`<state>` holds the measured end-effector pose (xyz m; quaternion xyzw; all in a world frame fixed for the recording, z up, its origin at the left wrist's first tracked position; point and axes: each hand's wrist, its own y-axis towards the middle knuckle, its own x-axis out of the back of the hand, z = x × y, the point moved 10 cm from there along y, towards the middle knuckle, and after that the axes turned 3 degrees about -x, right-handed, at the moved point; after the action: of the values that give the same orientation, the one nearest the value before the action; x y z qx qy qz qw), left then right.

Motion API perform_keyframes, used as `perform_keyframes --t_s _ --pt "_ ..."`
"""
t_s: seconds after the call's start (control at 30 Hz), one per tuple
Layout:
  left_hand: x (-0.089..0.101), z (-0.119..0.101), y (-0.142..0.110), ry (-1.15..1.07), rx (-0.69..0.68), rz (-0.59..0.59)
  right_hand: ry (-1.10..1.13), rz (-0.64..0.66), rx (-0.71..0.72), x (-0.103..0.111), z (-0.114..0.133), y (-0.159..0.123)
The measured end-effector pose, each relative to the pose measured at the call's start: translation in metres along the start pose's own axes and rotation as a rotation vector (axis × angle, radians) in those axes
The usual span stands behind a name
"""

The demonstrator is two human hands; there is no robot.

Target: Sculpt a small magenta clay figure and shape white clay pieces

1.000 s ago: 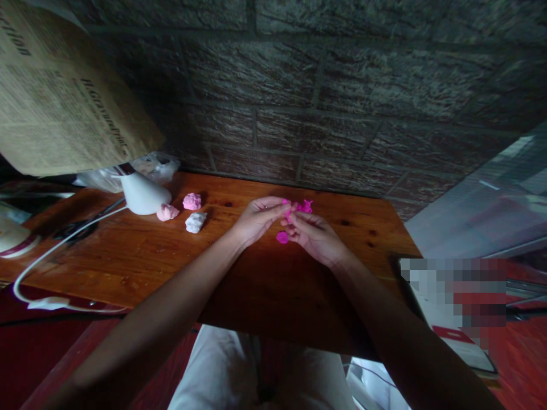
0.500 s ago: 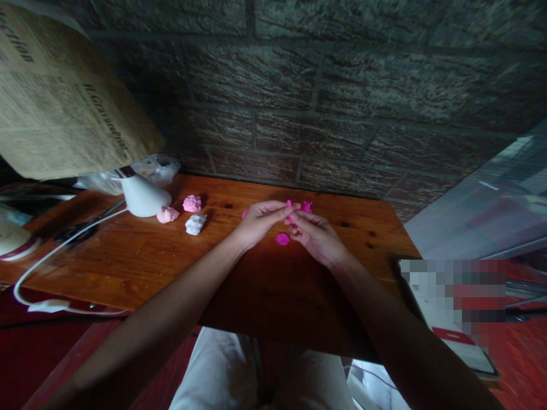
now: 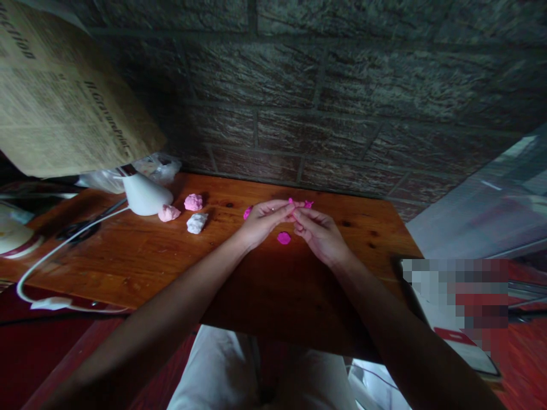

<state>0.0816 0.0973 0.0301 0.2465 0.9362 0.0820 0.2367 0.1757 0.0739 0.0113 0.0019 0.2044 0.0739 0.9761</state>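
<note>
My left hand (image 3: 264,223) and my right hand (image 3: 319,234) meet above the table, thumbs and fingertips pinched together. Between them is a small piece of magenta modelling clay (image 3: 291,201), mostly covered by the fingers. Just behind my right fingers shows a spiky magenta clay piece (image 3: 308,204). A flat, round magenta clay disc (image 3: 284,238) lies on the wood below the hands. Beside my left hand, a magenta clay lump (image 3: 247,213) is partly hidden by it.
Two pale pink clay lumps, one nearer the lamp (image 3: 169,213) and one behind (image 3: 194,201), lie left with a white lump (image 3: 197,223). A lamp base (image 3: 145,195) with its white cord (image 3: 64,250) stands on the wooden table (image 3: 149,267). A brick wall (image 3: 282,136) rises behind.
The fingers have shifted slightly on the magenta clay, and less of it shows between them. The whole view has moved a little; the lumps on the table stay put.
</note>
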Motion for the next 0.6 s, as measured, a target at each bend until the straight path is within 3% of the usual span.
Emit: perform_keyframes --t_s 0.13,0.33,0.6 --pt "0.001 0.001 0.0 -0.02 -0.009 -0.014 0.019 -0.025 -0.007 0.001 -0.001 0.0" --pt "0.003 0.006 0.001 -0.076 0.05 -0.046 0.129 0.085 -0.154 -0.011 -0.011 -0.003" --pt "0.002 0.003 0.001 -0.142 0.011 -0.044 0.146 0.078 -0.117 -0.012 -0.009 -0.003"
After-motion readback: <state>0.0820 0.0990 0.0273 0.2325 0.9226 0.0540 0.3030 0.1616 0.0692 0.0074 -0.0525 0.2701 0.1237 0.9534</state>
